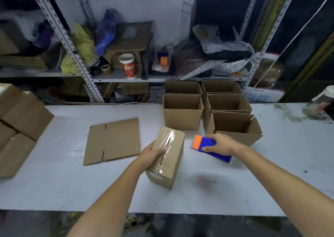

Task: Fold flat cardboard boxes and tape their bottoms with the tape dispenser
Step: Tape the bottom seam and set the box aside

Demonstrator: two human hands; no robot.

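At the table's (54,182) left edge sits a stack of cardboard (19,126). Next comes a flat box (113,140), lying mid-surface. Your left hand (151,155) grips the folded box (167,157), taped seam up, toward the near edge. Your right hand (219,145) is closed around the blue-and-orange tape dispenser (207,147), just beside it. Open boxes (182,113) stand along the far edge.

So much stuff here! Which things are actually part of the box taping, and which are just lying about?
In use: taped box in left hand, tape dispenser in right hand, flat cardboard, open boxes.

Lying about: red cup, tape rolls, plastic bags.
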